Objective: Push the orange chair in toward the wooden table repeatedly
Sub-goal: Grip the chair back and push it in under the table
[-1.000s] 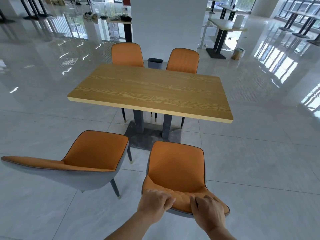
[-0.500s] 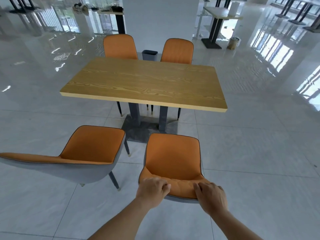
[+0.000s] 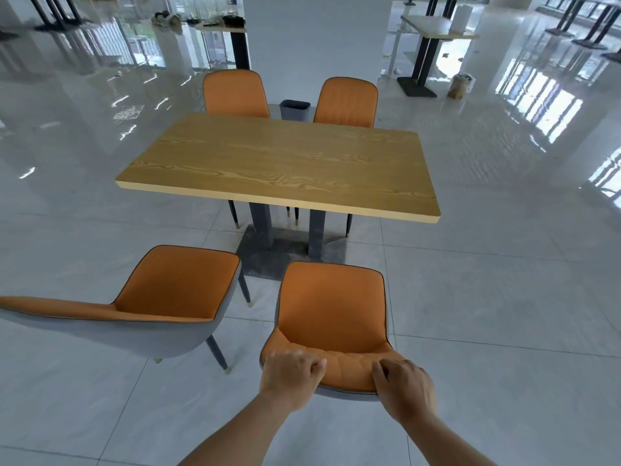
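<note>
Orange chair (image 3: 331, 307) gripped at the backrest by both hands; push under way, little travel recorded.

Over the last second the grip was kept unchanged: the left hand (image 3: 290, 373) and right hand (image 3: 403, 385) are both curled over the backrest's top edge. More forearm is now in view, so the arms appear to have been extended. The seat front is seen over the near edge of the grey base (image 3: 268, 260), short of the wooden table (image 3: 279, 163) edge; that gap was barely reduced. The push is judged early, with further travel needed.
</note>
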### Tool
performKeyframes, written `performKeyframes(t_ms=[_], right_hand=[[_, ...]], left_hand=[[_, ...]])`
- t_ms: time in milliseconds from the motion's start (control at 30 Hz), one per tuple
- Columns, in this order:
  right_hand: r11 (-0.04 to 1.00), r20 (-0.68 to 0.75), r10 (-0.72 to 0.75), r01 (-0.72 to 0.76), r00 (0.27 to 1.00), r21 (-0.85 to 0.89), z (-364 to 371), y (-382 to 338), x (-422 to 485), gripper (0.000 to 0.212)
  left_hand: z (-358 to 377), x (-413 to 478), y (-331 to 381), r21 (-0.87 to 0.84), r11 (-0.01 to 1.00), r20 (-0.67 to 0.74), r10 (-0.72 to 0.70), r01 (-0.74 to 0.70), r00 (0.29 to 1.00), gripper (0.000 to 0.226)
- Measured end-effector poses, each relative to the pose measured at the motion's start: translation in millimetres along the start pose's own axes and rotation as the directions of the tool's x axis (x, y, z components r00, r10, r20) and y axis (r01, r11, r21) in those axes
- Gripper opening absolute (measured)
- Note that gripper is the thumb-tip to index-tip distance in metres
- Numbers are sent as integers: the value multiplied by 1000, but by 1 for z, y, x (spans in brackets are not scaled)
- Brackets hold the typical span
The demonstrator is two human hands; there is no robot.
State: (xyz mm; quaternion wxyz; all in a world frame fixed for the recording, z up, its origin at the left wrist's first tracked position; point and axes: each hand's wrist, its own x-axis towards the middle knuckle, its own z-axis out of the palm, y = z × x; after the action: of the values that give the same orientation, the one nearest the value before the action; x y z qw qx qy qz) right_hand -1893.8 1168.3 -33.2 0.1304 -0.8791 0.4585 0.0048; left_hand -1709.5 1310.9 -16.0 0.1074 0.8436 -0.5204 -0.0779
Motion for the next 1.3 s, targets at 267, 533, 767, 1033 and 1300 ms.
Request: performKeyframes(t_ms=[267,533,767,1033,1300], right_hand=[[999,16,28,-27,999,-35,-3,-1,1,48],[997,17,68,-68,998,-38,-6,-10,3,47],[998,32,49,-48,998,-28,-6,-13,14,43],[997,20,80,-80,997,-14,-5,-17,11,45],[996,17,87,-87,996,-10,-3,-18,4,47]], left_hand=[[0,1,0,-7,1000,37,-3,3,999,47],[-2,2,-4,-31,999,43,-11,12,999,49],[-6,10,-9,-12,1000,57,-7,8,998,47],[-8,10,-11,-13,1000,85,-25,26,996,45],[-9,8,-14,-9,1000,85,2,-1,996,45]])
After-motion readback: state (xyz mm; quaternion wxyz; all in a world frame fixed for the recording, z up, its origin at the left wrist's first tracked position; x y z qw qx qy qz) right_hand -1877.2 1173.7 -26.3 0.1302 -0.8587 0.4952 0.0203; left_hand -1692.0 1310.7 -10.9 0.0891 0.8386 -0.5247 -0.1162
